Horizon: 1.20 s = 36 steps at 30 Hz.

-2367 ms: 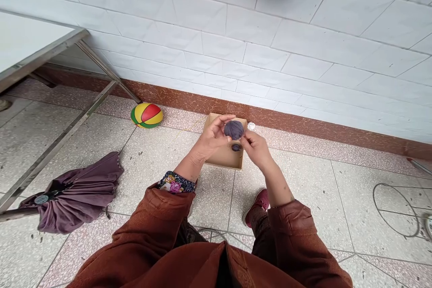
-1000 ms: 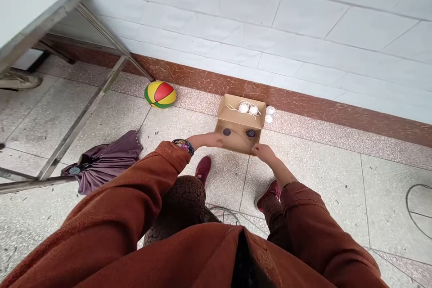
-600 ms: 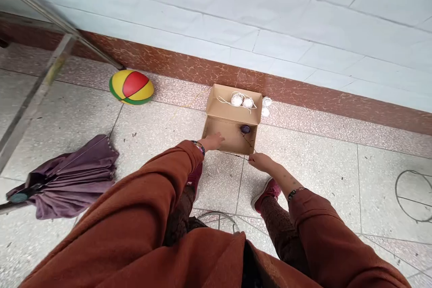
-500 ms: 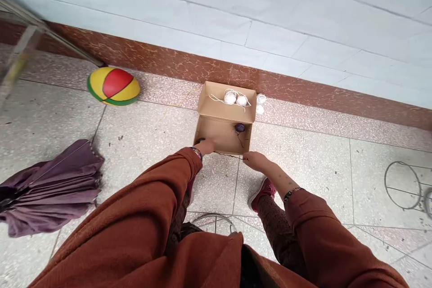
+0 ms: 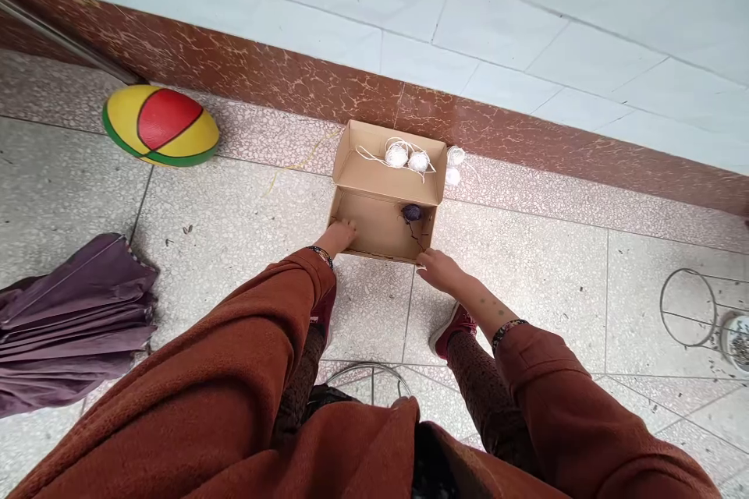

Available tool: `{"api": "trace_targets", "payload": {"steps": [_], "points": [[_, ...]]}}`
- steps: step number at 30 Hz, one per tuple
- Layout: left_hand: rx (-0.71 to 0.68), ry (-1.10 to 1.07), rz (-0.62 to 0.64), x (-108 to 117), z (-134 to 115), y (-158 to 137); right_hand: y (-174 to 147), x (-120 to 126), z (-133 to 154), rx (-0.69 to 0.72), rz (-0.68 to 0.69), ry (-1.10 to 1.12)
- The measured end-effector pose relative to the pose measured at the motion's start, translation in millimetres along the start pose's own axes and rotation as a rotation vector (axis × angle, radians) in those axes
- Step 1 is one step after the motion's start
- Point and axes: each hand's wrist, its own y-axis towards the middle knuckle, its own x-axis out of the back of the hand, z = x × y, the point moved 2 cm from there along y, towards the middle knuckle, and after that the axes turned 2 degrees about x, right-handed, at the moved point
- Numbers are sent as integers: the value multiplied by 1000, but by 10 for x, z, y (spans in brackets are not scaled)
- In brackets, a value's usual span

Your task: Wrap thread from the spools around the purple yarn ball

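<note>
An open cardboard box (image 5: 374, 220) sits on the floor in front of my feet, its lid section (image 5: 374, 178) laid open toward the wall. My left hand (image 5: 339, 235) is at the box's near left corner, fingers curled over the wall to the inside. At the near right corner, my right hand (image 5: 440, 269) grips the edge between thumb and fingers. A dark purple ball of yarn (image 5: 412, 212) lies inside at the right, a loose strand trailing toward my right hand. Two white balls of yarn (image 5: 396, 155) with loose ends rest in the lid section.
More white yarn (image 5: 455, 157) lies on the floor right of the lid. A red, yellow and green ball (image 5: 169, 125) rests by the wall at left. A folded purple umbrella (image 5: 82, 320) is nearer on the left. A wire rack (image 5: 689, 307) stands at right.
My left hand has drawn back from inside the box to its near left corner. My right hand has moved slightly up onto the near right corner. The strand stretched along the front has slackened.
</note>
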Motion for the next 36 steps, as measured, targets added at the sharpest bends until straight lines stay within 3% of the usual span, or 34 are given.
{"api": "trace_targets", "payload": {"steps": [4,7,9,12,15,17,19,22,25,28,30,33,36], "points": [[-35,-121,-108,356,-248,-121,-18,255,-60,15,-79,6],[-147,-228,-175,916,-518,-384,-79,560,-39,20,-156,77],[-312,-488,-149,1324,-755,-730,-172,817,57,32,-347,176],[-535,-933,21,1795,-1170,-1440,-410,1165,368,247,-672,467],[-631,-1311,42,2052,-1532,-2123,-714,1302,795,578,-691,804],[-654,-1456,-21,2125,-1689,-2458,-943,1274,1045,659,-667,912],[-650,-1530,-139,2142,-1768,-2684,-1198,1193,1231,643,-662,873],[-599,-1579,-376,2069,-1798,-2848,-1629,1108,1371,578,-799,666],[-593,-1538,-465,1903,-1867,-2870,-2013,1171,1377,590,-968,514],[-604,-1416,-414,1744,-1990,-2866,-2180,1353,1258,649,-1108,488],[-624,-1373,-304,1684,-2066,-2890,-2139,1459,1131,667,-1173,539],[-672,-1438,-82,1676,-2146,-2954,-1941,1497,979,580,-1215,709],[-704,-1614,-68,1756,-2157,-2978,-1753,1412,1004,449,-1175,756]]}}
